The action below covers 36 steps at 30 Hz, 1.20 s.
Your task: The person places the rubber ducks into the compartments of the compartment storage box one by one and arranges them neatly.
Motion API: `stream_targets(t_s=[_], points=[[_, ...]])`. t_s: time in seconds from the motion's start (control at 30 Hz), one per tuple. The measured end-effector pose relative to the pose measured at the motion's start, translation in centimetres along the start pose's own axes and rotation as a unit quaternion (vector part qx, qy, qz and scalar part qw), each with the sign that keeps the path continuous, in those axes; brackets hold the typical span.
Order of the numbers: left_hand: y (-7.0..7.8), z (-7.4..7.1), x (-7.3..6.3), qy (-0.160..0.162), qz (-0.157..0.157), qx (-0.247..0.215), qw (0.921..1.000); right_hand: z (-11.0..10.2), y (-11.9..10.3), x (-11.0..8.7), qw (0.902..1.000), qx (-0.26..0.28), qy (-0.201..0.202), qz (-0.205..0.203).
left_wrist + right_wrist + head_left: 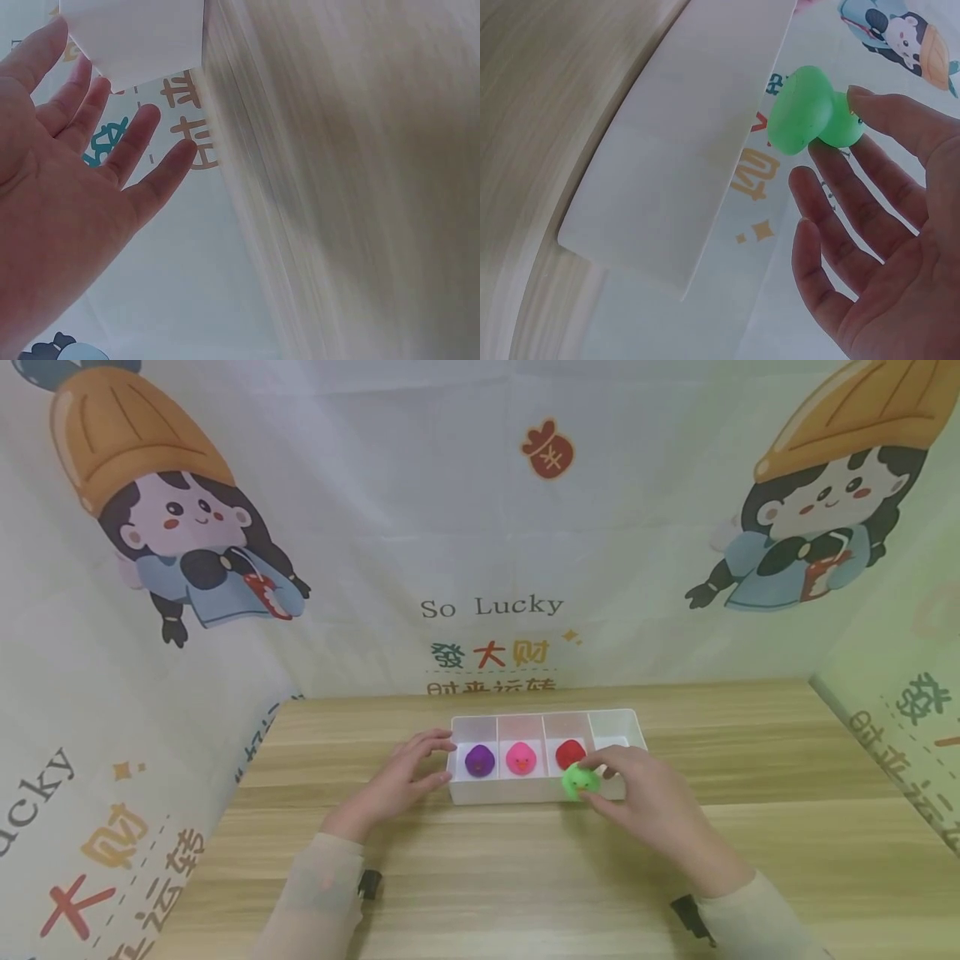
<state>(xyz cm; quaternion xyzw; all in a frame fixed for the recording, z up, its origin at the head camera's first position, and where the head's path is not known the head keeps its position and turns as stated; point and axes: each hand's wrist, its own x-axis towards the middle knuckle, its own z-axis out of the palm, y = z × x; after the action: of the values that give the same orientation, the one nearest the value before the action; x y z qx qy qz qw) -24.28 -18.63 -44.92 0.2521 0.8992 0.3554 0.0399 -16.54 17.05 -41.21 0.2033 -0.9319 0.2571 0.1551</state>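
Observation:
A white box (510, 792) with several compartments in a row stands on the wooden table. From the left, a purple toy duck (479, 761), a pink toy duck (521, 758) and a red toy duck (570, 755) each sit in a compartment of their own. My right hand (651, 793) pinches a green toy duck (802, 112) by its head between thumb and fingers, held above the box's front wall near the red one. At the box's left end is my left hand (401, 781), fingers extended and fingertips right at the wall; the left wrist view shows its palm (67, 202) and spread fingers.
The box rests on a wood-grain table (525, 877). Behind it hangs a white printed cloth (420, 510), which also covers both sides. Dark wrist devices (692, 918) show below the sleeves.

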Motion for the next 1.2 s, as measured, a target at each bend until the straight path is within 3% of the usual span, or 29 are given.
stream_targets(t_s=[0.77, 1.2], points=[[0.1, 0.2, -0.2, -0.004, -0.017, -0.014, 0.9997, -1.1, 3.2, 0.2, 0.9987, -0.016, -0.012, 0.046], [0.1, 0.1, -0.2, 0.002, -0.002, -0.012, 0.9999, -1.7, 5.0, 0.9, 0.9971, -0.035, -0.02, 0.065]])
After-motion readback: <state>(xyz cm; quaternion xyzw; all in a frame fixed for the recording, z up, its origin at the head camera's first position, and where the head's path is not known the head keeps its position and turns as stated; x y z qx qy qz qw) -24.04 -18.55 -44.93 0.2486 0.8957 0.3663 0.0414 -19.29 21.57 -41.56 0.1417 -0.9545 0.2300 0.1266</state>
